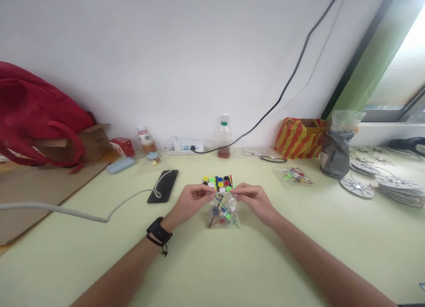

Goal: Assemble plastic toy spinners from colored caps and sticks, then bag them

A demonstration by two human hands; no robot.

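Observation:
A clear plastic bag (223,220) hangs between my two hands in the middle of the table, with thin colored sticks and small round parts inside it. My left hand (196,201) pinches its upper left corner. The upper right corner is pinched by the fingers of my right hand (254,200). Right behind the bag, colored round pieces (211,184) and thin sticks lie in a compact group, partly hidden by the bag and my fingers.
A black phone (162,186) with a pale cable (133,194) lies left of my hands. Behind stand a power strip (186,147) and a bottle (225,136). Another filled plastic bag (294,176), a grey bag (336,154) and stacked discs (398,185) are at the right.

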